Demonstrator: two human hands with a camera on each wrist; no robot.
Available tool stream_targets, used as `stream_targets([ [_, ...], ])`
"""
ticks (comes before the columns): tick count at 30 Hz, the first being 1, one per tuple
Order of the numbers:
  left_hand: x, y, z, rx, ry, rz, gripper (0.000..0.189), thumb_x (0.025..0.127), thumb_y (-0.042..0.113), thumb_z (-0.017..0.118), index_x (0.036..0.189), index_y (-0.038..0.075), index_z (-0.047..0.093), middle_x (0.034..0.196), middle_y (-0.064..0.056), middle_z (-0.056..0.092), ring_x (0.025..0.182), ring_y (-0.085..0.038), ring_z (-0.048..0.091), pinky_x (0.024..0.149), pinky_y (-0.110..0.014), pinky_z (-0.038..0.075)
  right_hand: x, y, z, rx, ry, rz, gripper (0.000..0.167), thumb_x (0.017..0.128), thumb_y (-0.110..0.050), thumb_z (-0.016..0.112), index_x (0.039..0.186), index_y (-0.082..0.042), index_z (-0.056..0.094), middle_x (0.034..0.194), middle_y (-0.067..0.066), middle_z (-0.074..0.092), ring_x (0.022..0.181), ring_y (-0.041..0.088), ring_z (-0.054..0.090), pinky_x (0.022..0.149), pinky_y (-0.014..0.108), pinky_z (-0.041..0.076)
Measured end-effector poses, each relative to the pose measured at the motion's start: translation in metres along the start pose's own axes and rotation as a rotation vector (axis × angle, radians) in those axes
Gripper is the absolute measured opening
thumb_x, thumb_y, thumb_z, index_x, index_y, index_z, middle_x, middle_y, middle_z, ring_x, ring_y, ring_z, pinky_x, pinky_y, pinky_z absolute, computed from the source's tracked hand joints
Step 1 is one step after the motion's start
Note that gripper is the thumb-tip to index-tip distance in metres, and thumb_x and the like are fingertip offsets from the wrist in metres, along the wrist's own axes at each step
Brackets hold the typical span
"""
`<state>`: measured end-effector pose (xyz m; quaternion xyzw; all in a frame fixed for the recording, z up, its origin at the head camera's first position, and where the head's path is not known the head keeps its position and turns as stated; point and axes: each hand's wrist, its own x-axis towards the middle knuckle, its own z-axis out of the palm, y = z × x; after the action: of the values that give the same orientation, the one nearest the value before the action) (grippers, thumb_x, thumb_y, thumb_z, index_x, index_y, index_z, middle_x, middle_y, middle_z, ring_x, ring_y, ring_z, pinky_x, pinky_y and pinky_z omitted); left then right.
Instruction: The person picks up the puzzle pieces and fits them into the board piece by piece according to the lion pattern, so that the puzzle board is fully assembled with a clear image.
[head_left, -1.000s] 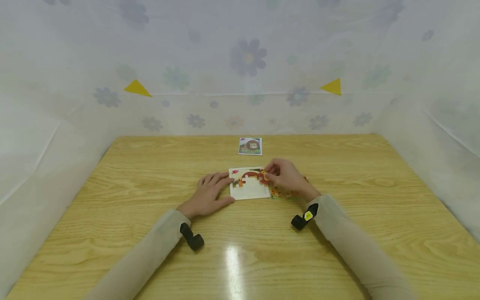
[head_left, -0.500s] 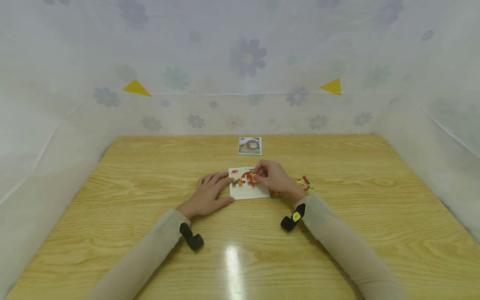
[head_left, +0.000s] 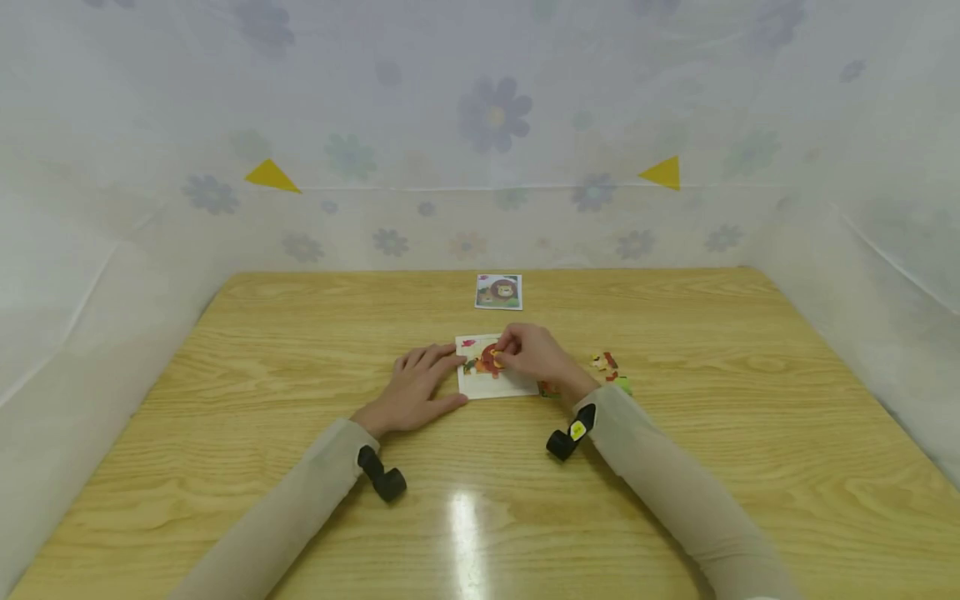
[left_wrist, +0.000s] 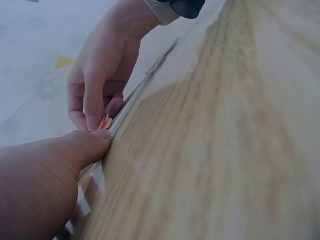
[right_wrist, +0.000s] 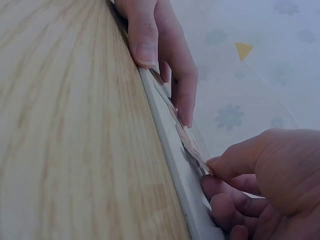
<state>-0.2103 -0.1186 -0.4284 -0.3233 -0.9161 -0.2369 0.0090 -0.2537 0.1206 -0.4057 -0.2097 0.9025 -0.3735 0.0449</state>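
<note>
Clearly, R hand [head_left: 537, 352] pinches puzzle pc [left_wrist: 106, 121]; L hand [head_left: 417, 390], straight-fingered, touches board [head_left: 480, 387]; lion card [head_left: 498, 292]: head view only.

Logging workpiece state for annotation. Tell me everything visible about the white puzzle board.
The puzzle board is a thin, pale rectangle, cardboard-like in look, lying flat on the wood-grain table. Puzzle pieces in orange and red-brown cover part of its upper area; a pink figure shows in the upper left corner. Its lower strip is bare white. The left hand touches its left side with fingers and thumb. The right hand, pinching a piece, hides its upper right.
</note>
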Motion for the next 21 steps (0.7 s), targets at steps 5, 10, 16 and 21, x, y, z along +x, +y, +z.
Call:
stream_targets([
  [5, 0.0, 0.0004, -0.0007, 0.004, -0.013, -0.002, 0.062, 0.093, 0.045, 0.058, 0.145, 0.014, 0.044, 0.153, -0.012, 0.034, 0.136, -0.038, 0.031, 0.107, -0.061, 0.021, 0.0001, -0.0052, -0.0009, -0.01, -0.017, 0.059, 0.004, 0.085, -0.008, 0.068, 0.087, -0.004, 0.066, 0.078, 0.006, 0.064, 0.066, 0.012, 0.051, 0.061, 0.023, 0.041],
  [10, -0.0002, 0.0012, -0.001, 0.009, -0.013, -0.001, 0.063, 0.093, 0.045, 0.059, 0.145, 0.014, 0.044, 0.153, -0.012, 0.034, 0.136, -0.038, 0.031, 0.107, -0.061, 0.021, 0.0001, -0.0078, 0.0003, -0.002, -0.011, 0.132, 0.005, 0.085, -0.009, 0.068, 0.086, -0.005, 0.066, 0.078, 0.005, 0.063, 0.067, 0.013, 0.05, 0.06, 0.023, 0.04],
  [16, -0.0003, 0.001, -0.0011, 0.009, -0.008, 0.0, 0.062, 0.093, 0.045, 0.059, 0.144, 0.014, 0.044, 0.153, -0.012, 0.035, 0.136, -0.038, 0.031, 0.107, -0.061, 0.021, 0.0002, -0.0102, 0.0029, -0.044, 0.016, 0.129, 0.008, 0.085, -0.011, 0.07, 0.081, -0.006, 0.066, 0.071, 0.003, 0.059, 0.061, 0.013, 0.048, 0.056, 0.023, 0.038],
  [21, -0.0006, 0.0011, -0.0012, 0.007, -0.004, 0.002, 0.061, 0.093, 0.044, 0.059, 0.144, 0.014, 0.045, 0.152, -0.012, 0.035, 0.136, -0.038, 0.032, 0.107, -0.061, 0.021, -0.0008, -0.0104, 0.0065, -0.068, 0.052, 0.104, 0.011, 0.085, -0.012, 0.071, 0.078, -0.007, 0.065, 0.066, 0.002, 0.056, 0.058, 0.013, 0.046, 0.054, 0.023, 0.037],
])
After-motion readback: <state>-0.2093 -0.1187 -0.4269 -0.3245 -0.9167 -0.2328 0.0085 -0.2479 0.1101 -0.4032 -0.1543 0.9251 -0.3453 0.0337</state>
